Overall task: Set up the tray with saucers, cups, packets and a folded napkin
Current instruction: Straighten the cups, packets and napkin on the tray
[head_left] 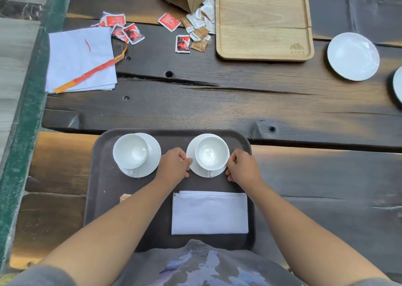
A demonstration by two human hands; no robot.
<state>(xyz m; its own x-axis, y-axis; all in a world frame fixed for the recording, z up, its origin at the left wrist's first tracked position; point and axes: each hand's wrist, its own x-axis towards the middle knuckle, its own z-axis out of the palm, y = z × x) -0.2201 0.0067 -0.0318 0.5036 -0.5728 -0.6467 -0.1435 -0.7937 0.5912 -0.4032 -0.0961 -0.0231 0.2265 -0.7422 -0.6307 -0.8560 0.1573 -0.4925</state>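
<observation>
The right saucer (192, 155), carrying its cup (212, 153), sits on the tray (102, 198) squarely between both hands: the left hand (174, 165) pinches its left rim with curled fingers, the right hand (243, 169) its right rim, each equally near. The folded napkin (210, 212) lies just nearer the person, long axis left to right, so any nudge likely needs to go away from it

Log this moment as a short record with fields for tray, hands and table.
tray: dark tray holds left cup on left saucer, right cup on right saucer, folded napkin, brown packet half hidden by left arm
left: left hand grips right saucer's left rim
right: right hand grips the same saucer's right rim
cups: both upright, empty
table: loose packets, napkin stack, wooden tray, spare saucer
</observation>
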